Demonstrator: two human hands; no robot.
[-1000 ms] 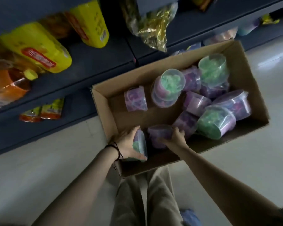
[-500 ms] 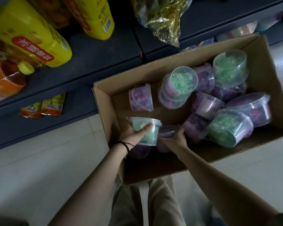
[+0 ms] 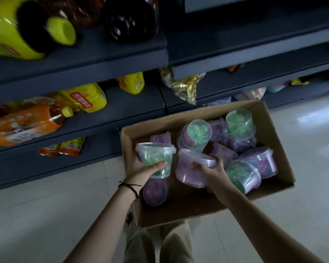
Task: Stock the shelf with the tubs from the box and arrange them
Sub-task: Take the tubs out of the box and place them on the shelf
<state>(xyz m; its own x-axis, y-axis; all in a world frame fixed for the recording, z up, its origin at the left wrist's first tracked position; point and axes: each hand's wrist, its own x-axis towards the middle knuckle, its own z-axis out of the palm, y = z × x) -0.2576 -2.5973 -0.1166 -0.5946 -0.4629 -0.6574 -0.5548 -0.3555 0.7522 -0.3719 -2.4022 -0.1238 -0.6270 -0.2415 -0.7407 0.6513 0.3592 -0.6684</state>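
Observation:
An open cardboard box (image 3: 270, 118) sits on the floor in front of the shelves, with several clear plastic tubs of green or purple contents inside. My left hand (image 3: 141, 170) grips a green-filled tub (image 3: 156, 158), upright, above the box's left end. My right hand (image 3: 213, 173) grips a purple tub (image 3: 190, 171), tilted, over the middle of the box. Another purple tub (image 3: 155, 192) lies below my left hand. More tubs, such as a green one (image 3: 198, 133), crowd the box's right half.
Dark blue shelves (image 3: 110, 118) rise behind the box. Yellow bottles (image 3: 85, 97), an orange bottle (image 3: 25, 124) and a gold foil bag (image 3: 184, 88) lie on them. Small orange packets (image 3: 63, 149) sit on the lowest shelf. Pale tiled floor (image 3: 46, 215) surrounds the box; my legs are under it.
Both hands have risen from the box bottom, each lifting a tub: the left its green one, the right a purple one. The camera has tilted up, showing more shelves.

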